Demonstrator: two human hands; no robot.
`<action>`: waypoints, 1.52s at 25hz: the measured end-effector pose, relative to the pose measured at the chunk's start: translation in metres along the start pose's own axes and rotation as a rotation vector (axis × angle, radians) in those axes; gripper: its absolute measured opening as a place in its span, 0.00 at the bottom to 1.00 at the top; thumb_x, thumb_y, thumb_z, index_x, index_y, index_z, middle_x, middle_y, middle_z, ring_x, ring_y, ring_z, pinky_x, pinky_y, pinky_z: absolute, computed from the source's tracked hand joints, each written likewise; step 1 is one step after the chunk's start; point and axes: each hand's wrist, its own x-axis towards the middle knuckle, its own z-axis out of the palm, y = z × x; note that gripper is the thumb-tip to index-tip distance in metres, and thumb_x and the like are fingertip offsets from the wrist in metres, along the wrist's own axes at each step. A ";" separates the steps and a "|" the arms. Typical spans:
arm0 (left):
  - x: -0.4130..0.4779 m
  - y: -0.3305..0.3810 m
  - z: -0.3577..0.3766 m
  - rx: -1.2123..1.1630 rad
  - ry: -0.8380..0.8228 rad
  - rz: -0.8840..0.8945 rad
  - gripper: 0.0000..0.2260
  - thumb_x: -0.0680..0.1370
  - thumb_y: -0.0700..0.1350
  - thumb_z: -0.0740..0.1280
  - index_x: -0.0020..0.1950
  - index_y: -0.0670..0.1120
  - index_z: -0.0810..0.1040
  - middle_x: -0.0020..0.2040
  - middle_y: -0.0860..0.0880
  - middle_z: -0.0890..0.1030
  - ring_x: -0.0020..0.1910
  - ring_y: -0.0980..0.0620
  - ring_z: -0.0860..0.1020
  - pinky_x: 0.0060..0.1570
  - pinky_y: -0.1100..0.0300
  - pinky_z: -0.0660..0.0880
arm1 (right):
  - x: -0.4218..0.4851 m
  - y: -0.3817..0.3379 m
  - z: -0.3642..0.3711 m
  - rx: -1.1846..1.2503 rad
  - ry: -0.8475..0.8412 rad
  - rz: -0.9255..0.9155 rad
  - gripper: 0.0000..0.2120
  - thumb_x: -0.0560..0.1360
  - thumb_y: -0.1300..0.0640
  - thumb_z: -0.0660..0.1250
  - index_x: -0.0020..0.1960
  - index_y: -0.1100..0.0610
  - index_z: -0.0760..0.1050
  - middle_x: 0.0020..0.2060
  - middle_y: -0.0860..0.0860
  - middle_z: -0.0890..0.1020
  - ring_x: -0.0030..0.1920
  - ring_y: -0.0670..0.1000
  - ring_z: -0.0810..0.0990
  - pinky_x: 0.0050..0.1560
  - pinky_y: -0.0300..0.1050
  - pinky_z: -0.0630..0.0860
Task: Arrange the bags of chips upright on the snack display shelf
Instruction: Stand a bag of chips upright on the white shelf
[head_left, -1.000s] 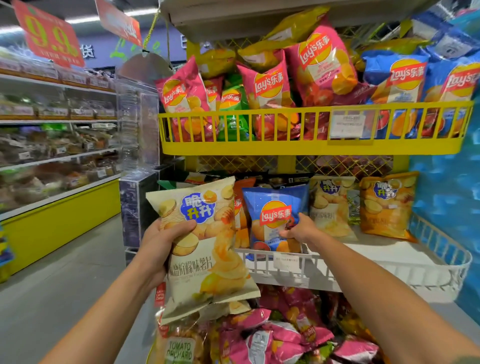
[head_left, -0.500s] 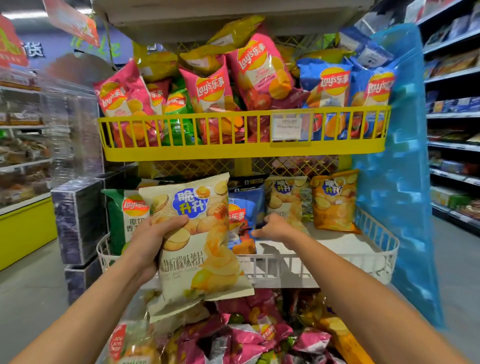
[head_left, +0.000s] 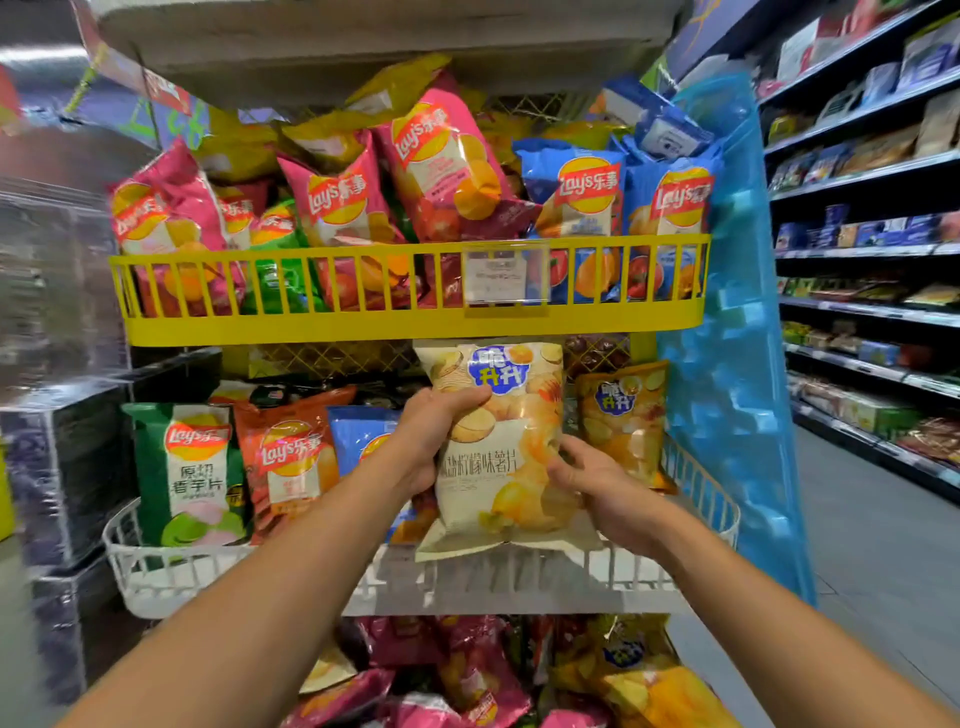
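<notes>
1. Bright, even store lighting from overhead; colours look vivid, with a pale glare streak at the top left.
2. Heavy motion blur smears the left edge and the shiny case (head_left: 57, 291).
3. The wide lens bows the yellow shelf (head_left: 405, 325).
4. The central cream bag (head_left: 498, 452) is fairly sharp; soft shadow lies under the shelf.

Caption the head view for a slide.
Left hand and right hand hold a cream chip bag upright at the white shelf.
</notes>
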 end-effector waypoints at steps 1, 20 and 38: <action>0.007 -0.003 0.009 0.009 -0.006 -0.009 0.36 0.60 0.49 0.80 0.64 0.37 0.77 0.52 0.36 0.85 0.49 0.37 0.85 0.47 0.44 0.82 | 0.001 0.003 -0.007 -0.003 0.046 -0.024 0.49 0.52 0.41 0.82 0.67 0.55 0.70 0.60 0.60 0.81 0.60 0.62 0.80 0.61 0.55 0.77; -0.026 -0.104 -0.016 1.852 -0.176 0.120 0.30 0.71 0.74 0.56 0.28 0.49 0.65 0.30 0.51 0.67 0.40 0.45 0.73 0.45 0.50 0.73 | 0.115 0.068 -0.080 -0.304 0.370 0.304 0.54 0.42 0.36 0.82 0.61 0.62 0.75 0.55 0.54 0.84 0.55 0.55 0.82 0.61 0.56 0.77; -0.025 -0.105 -0.020 1.797 -0.131 0.119 0.27 0.73 0.73 0.54 0.31 0.50 0.71 0.33 0.50 0.74 0.42 0.45 0.77 0.41 0.53 0.74 | 0.007 0.011 -0.032 -0.888 0.458 0.091 0.34 0.66 0.52 0.78 0.68 0.56 0.70 0.65 0.54 0.76 0.63 0.53 0.76 0.62 0.46 0.74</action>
